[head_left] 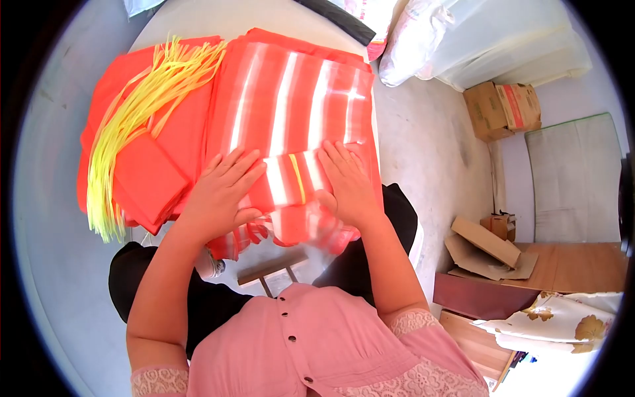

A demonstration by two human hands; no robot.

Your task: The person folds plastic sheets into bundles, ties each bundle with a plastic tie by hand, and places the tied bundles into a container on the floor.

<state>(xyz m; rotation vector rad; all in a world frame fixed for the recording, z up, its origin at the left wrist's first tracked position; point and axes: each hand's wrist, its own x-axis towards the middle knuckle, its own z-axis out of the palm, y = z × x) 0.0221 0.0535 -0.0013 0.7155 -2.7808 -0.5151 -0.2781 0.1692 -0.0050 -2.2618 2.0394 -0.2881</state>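
Observation:
A stack of orange-red fabric with white stripes (301, 99) lies on the table in front of me. Across its near part runs a folded striped strip with one yellow strip (297, 177) on it. My left hand (228, 182) rests flat on the left of this fold, fingers spread. On the right side, my right hand (347, 178) presses down on the fabric with its fingers stretched out. Loose, crumpled fabric (297, 223) hangs over the near edge below both hands. Left of the stack, a bundle of yellow strips (142, 122) lies over folded plain orange-red cloth (149, 175).
The white tabletop (198, 20) shows behind the cloth. A dark roll (337, 20) and a white plastic bag (413, 43) are at the back. Cardboard boxes (496, 112) stand on the floor at right. Flattened cardboard (486, 248) lies on a wooden cabinet (569, 268).

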